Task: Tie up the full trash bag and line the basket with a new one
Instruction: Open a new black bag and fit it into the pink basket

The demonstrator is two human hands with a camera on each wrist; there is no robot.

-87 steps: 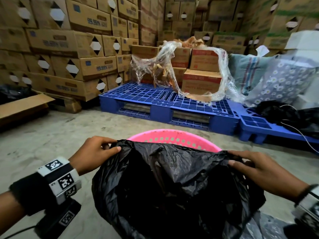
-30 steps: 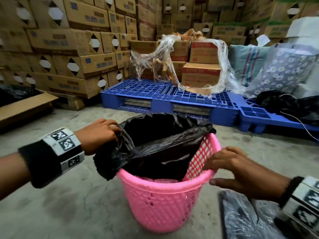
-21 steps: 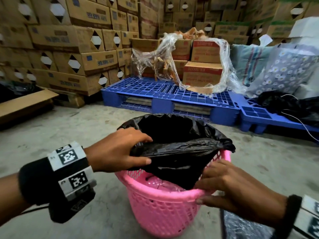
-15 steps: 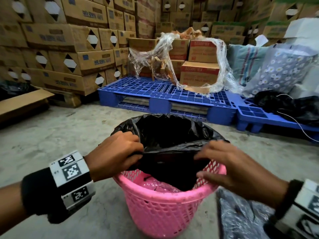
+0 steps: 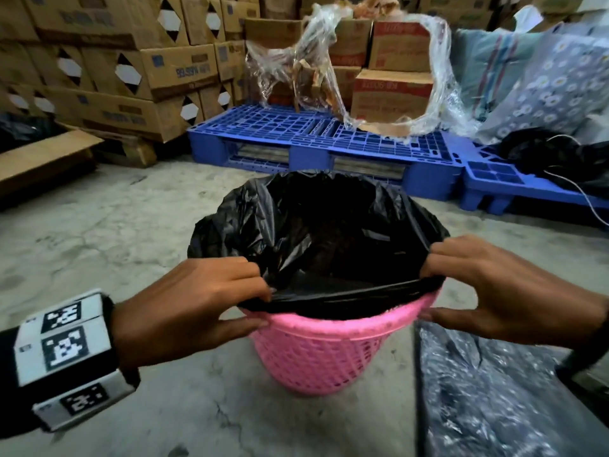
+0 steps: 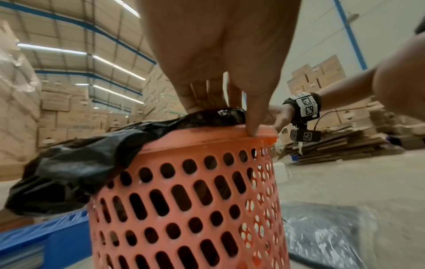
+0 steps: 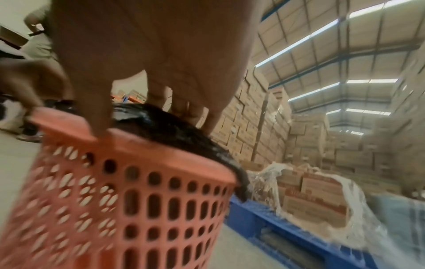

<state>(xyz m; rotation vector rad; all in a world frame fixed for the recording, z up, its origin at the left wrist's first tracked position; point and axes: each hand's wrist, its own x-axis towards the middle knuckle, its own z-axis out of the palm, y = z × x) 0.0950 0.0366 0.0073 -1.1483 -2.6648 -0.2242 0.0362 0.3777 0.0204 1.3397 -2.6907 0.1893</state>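
Observation:
A pink perforated basket (image 5: 316,354) stands on the concrete floor, lined with a new black bag (image 5: 329,232) whose mouth gapes wide. The far and left edges drape over the rim. My left hand (image 5: 260,305) pinches the bag's near edge at the left of the rim, thumb under the rim. My right hand (image 5: 428,295) pinches the same edge at the right side. In the left wrist view the fingers (image 6: 207,98) curl into the black plastic (image 6: 76,169) while the thumb presses the rim (image 6: 216,134). The right wrist view shows the same grip on the bag (image 7: 165,127) at the basket (image 7: 128,209).
A crinkled dark plastic bag (image 5: 494,397) lies on the floor right of the basket. Blue pallets (image 5: 316,140) with boxes and clear wrap (image 5: 438,77) stand behind. Stacked cartons (image 5: 131,61) fill the left; flattened cardboard (image 5: 43,156) lies at far left.
The bag went from being held in the air to sitting inside the basket. Both hands moved apart along the near rim, stretching the bag's near edge taut.

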